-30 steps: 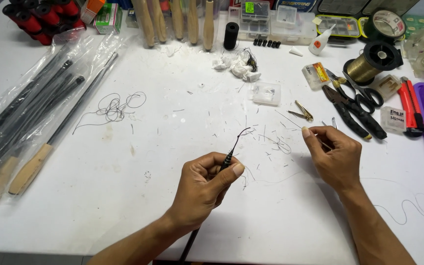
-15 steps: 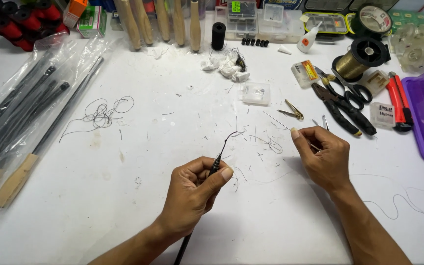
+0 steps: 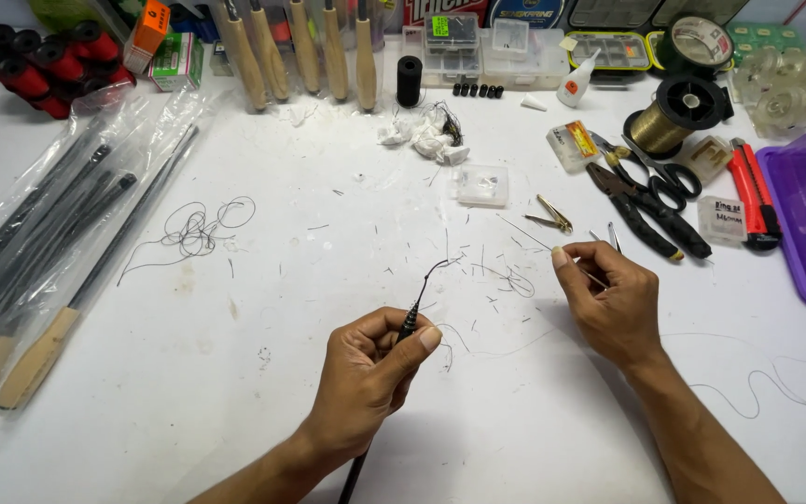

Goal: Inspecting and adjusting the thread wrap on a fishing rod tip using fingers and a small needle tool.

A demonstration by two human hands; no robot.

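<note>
**Rod tip pinched, thread drawn taut**

Left hand (image 3: 366, 378) curled low over the white table (image 3: 235, 392), thumb and forefinger pressed together on a thin black rod (image 3: 407, 327), its lower end running out under the wrist. Tip angled up and away, likely to keep the short dark cord loop (image 3: 436, 271) at its end clear and in sight. Right hand (image 3: 608, 299) raised just beside, fingers closed in a pinch on a fine thread (image 3: 524, 233) stretching up and left; probably held apart from the rod to keep the line straight. Pliers (image 3: 646, 201), scissors (image 3: 669, 182) and gold line spool (image 3: 669, 117) within reach at right. Bagged rod blanks (image 3: 39, 243) laid aside at left.
</note>
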